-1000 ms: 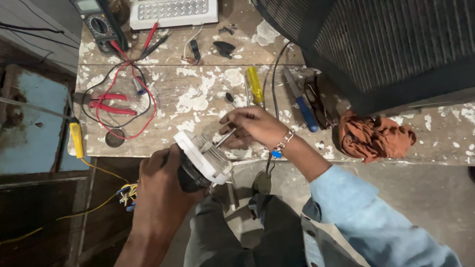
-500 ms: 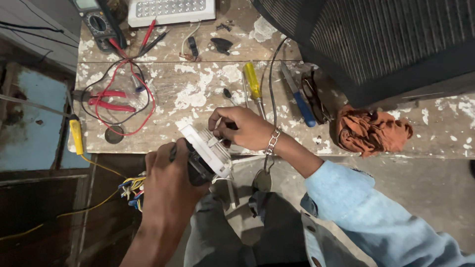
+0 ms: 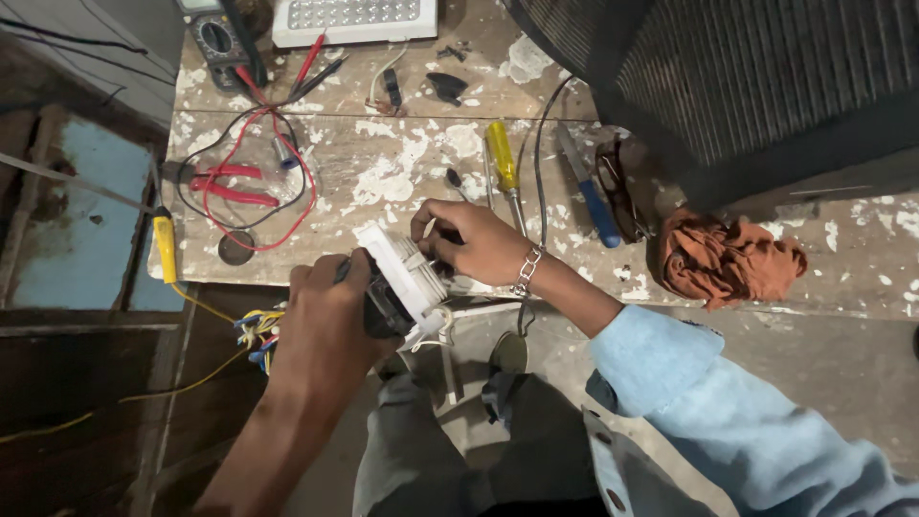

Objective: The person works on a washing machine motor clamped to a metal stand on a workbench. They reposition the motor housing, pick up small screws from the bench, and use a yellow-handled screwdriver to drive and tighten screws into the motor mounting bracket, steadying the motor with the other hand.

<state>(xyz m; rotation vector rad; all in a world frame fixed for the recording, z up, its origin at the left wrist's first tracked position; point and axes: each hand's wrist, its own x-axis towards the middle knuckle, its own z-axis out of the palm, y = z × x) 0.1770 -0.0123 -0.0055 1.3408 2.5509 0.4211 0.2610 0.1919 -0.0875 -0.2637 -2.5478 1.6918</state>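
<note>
we hold a small motor part with a white ribbed housing (image 3: 410,278) over the near edge of the desk (image 3: 402,182), between our two hands and above our lap. our left hand (image 3: 330,321) is wrapped around its dark back end, fingers closed tight on it. our right hand (image 3: 474,241) sits on the other side, with fingertips pressed together against the white face; we cannot tell if they pinch a small screw or tool there, because the fingers hide it. thin white leads hang from under the part.

judging from this, the work on the part is in the middle: it is out of any casing and in our hands, but nothing shows it finished or put back. the tools lie unused on the desk: a yellow screwdriver (image 3: 501,158), a blue-handled tool (image 3: 598,206), red pliers (image 3: 230,184) inside the loop of a red test lead (image 3: 287,206), and a multimeter (image 3: 218,33) at the far edge. an orange rag (image 3: 728,263) lies to the right, near a black grille (image 3: 766,86). a bundle of coloured wires (image 3: 257,330) hangs at the left, not joined to the part as far as we see.
</note>
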